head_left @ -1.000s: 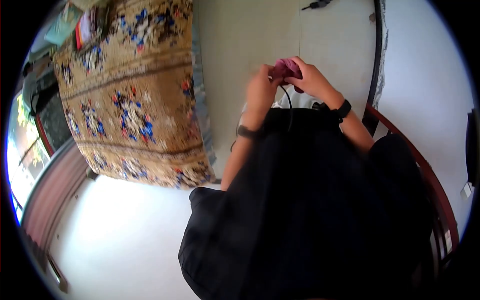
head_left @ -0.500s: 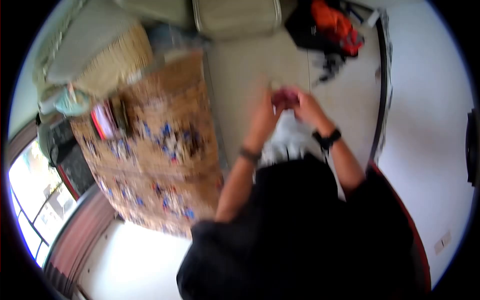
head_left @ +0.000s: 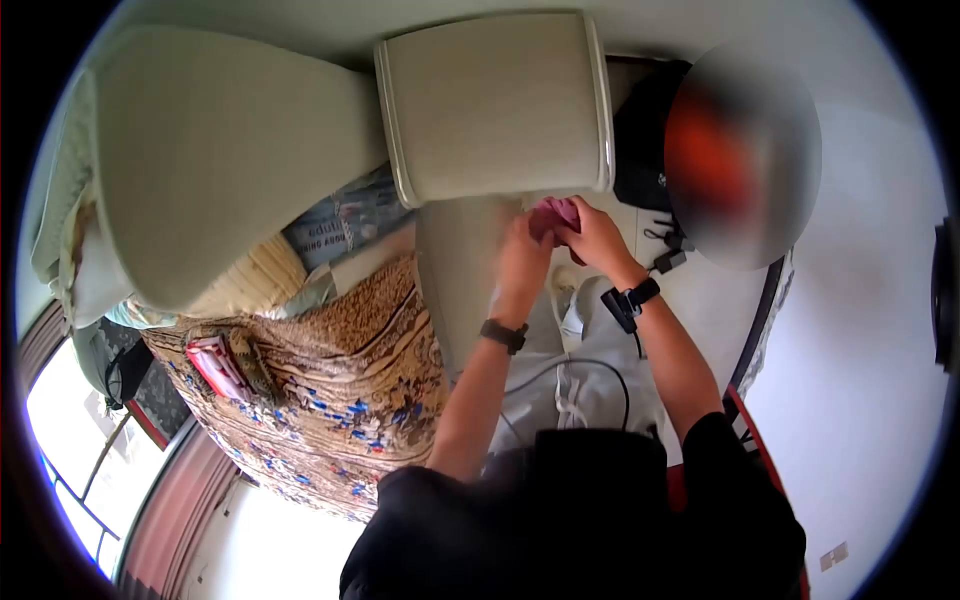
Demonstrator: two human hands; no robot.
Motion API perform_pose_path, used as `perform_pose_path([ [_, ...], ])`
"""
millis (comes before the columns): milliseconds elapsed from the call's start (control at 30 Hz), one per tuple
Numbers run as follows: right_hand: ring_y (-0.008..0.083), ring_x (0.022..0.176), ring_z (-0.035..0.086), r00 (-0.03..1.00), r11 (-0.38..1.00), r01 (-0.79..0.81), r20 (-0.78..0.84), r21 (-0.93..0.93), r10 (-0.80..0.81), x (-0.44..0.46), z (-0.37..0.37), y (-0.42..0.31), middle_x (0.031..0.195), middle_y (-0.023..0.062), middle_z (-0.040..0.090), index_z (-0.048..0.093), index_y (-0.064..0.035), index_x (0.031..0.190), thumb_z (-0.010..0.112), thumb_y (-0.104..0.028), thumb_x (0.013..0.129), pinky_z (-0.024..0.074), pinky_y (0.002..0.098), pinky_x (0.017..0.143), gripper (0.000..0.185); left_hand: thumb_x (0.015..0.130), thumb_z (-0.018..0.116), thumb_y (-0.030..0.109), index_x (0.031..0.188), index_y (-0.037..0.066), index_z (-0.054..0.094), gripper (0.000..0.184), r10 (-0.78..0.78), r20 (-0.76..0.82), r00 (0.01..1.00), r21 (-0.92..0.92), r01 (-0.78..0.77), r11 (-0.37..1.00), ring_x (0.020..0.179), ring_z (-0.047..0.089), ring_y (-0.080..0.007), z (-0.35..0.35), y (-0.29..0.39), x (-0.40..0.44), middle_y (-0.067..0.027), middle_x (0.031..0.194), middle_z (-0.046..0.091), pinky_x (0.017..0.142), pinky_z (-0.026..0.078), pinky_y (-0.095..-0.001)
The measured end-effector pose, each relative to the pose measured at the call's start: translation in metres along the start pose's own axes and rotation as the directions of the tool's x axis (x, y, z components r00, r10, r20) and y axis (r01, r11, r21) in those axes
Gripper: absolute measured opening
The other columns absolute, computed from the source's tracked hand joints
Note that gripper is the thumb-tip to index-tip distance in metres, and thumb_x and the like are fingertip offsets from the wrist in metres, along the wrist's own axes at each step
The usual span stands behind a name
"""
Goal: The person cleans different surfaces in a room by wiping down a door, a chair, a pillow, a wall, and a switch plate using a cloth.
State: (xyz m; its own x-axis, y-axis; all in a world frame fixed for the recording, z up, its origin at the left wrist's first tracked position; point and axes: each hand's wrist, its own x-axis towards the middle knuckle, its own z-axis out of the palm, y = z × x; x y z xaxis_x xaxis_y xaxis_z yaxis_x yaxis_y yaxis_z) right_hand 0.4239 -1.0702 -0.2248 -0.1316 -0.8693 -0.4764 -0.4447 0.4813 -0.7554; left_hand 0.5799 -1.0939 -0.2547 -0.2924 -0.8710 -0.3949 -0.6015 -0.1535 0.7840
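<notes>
A small dark pink cloth (head_left: 556,214) is held up between both hands, above my lap and in front of the cabinet. My left hand (head_left: 524,250) grips its left side and is partly blurred. With fingers curled round the right side of the cloth, my right hand (head_left: 594,238) pinches it. A dark band circles each wrist, and a small black device (head_left: 619,308) hangs by the right one. A dark cable (head_left: 610,368) loops over my light trousers (head_left: 530,400).
Ahead is a pale cabinet (head_left: 495,105). A patterned blanket (head_left: 330,400) covers a bed at left, with a red and white packet (head_left: 218,368) on it. Black adapters (head_left: 670,258) lie on the floor by a black bag (head_left: 645,140). A blurred oval covers the upper right.
The view has tilted up, bringing the cabinet, the bed's head end and my lap into sight. Both hands still hold the cloth; its folds look slightly different.
</notes>
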Motion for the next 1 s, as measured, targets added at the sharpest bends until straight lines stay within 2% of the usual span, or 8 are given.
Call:
perform_pose_path([
  [133, 0.0356, 0.094, 0.067, 0.987, 0.995, -0.082, -0.13, 0.058, 0.089, 0.049, 0.011, 0.016, 0.1, 0.0198, 0.068, 0.049, -0.003, 0.121, 0.067, -0.016, 0.086, 0.0527, 0.0403, 0.078, 0.042, 0.088, 0.063, 0.015, 0.129, 0.005, 0.049, 0.044, -0.188, 0.019, 0.982, 0.076, 0.186, 0.98, 0.099, 0.061, -0.0384, 0.003, 0.027, 0.048, -0.0204, 0.119, 0.059, 0.083, 0.05, -0.0457],
  [267, 0.0298, 0.094, 0.068, 0.97, 0.992, -0.063, -0.225, 0.113, 0.087, 0.098, 0.044, 0.053, 0.103, 0.0185, 0.068, 0.046, 0.0004, 0.12, 0.068, -0.011, 0.088, 0.0536, 0.0375, 0.077, 0.041, 0.09, 0.06, 0.015, 0.126, 0.005, 0.05, 0.039, -0.183, -0.085, 0.979, 0.093, 0.191, 0.977, 0.099, 0.062, -0.0372, 0.027, -0.008, 0.098, -0.0194, 0.115, 0.061, 0.082, 0.05, -0.0444],
  [300, 0.0306, 0.094, 0.067, 0.961, 0.939, -0.015, -0.255, 0.342, 0.108, 0.109, 0.054, 0.06, 0.105, 0.0188, 0.067, 0.046, 0.0009, 0.119, 0.065, -0.008, 0.089, 0.0536, 0.0382, 0.076, 0.036, 0.09, 0.061, 0.016, 0.123, 0.005, 0.052, 0.037, -0.226, -0.126, 0.966, 0.103, 0.239, 0.965, 0.099, 0.063, -0.0352, 0.025, 0.004, 0.107, -0.0182, 0.112, 0.063, 0.082, 0.051, -0.0433],
  [367, 0.0329, 0.094, 0.067, 0.969, 0.859, -0.106, -0.141, 0.501, 0.201, 0.131, 0.062, 0.068, 0.104, 0.0192, 0.067, 0.046, 0.0007, 0.119, 0.065, -0.01, 0.09, 0.0533, 0.039, 0.076, 0.036, 0.089, 0.061, 0.015, 0.119, 0.004, 0.054, 0.032, -0.26, -0.206, 0.943, 0.096, 0.284, 0.954, 0.097, 0.063, -0.033, 0.03, 0.005, 0.131, -0.0168, 0.107, 0.064, 0.08, 0.051, -0.0421],
  [467, 0.038, 0.092, 0.066, 0.98, 0.968, -0.123, -0.127, 0.221, 0.154, 0.155, 0.044, 0.058, 0.098, 0.0211, 0.067, 0.048, -0.0005, 0.113, 0.067, -0.016, 0.089, 0.0529, 0.0421, 0.073, 0.035, 0.09, 0.061, 0.012, 0.116, 0.003, 0.054, 0.028, -0.257, -0.287, 0.923, 0.081, 0.291, 0.953, 0.09, 0.062, -0.0314, 0.044, -0.011, 0.142, -0.0158, 0.103, 0.063, 0.077, 0.05, -0.0415],
  [633, 0.0396, 0.083, 0.066, 0.994, 0.971, 0.004, -0.104, 0.239, 0.022, 0.188, 0.008, 0.066, 0.095, 0.0186, 0.068, 0.05, -0.0031, 0.113, 0.064, -0.025, 0.091, 0.0533, 0.0457, 0.067, 0.034, 0.094, 0.058, 0.01, 0.114, 0.001, 0.053, 0.023, -0.196, -0.373, 0.907, 0.067, 0.237, 0.969, 0.088, 0.06, -0.0257, 0.064, -0.006, 0.17, -0.0139, 0.103, 0.06, 0.075, 0.049, -0.0399],
  [867, 0.0424, 0.068, 0.064, 0.978, 0.989, -0.088, -0.179, 0.118, 0.108, 0.197, -0.006, 0.084, 0.077, 0.0207, 0.067, 0.049, -0.004, 0.109, 0.064, -0.034, 0.089, 0.0515, 0.0491, 0.059, 0.039, 0.093, 0.058, 0.007, 0.116, 0.001, 0.053, 0.025, 0.056, -0.369, 0.928, 0.266, 0.048, 0.963, 0.089, 0.058, -0.0287, 0.087, 0.003, 0.197, -0.0155, 0.105, 0.058, 0.078, 0.048, -0.038],
  [1000, 0.0429, 0.074, 0.065, 0.978, 0.985, -0.104, -0.167, 0.142, 0.127, 0.191, 0.0, 0.082, 0.082, 0.0217, 0.068, 0.047, -0.0023, 0.111, 0.064, -0.034, 0.089, 0.0521, 0.0486, 0.061, 0.042, 0.092, 0.059, 0.008, 0.117, 0.001, 0.053, 0.026, 0.009, -0.32, 0.947, 0.207, 0.06, 0.977, 0.091, 0.059, -0.0309, 0.078, -0.003, 0.189, -0.0165, 0.107, 0.059, 0.078, 0.049, -0.0373],
])
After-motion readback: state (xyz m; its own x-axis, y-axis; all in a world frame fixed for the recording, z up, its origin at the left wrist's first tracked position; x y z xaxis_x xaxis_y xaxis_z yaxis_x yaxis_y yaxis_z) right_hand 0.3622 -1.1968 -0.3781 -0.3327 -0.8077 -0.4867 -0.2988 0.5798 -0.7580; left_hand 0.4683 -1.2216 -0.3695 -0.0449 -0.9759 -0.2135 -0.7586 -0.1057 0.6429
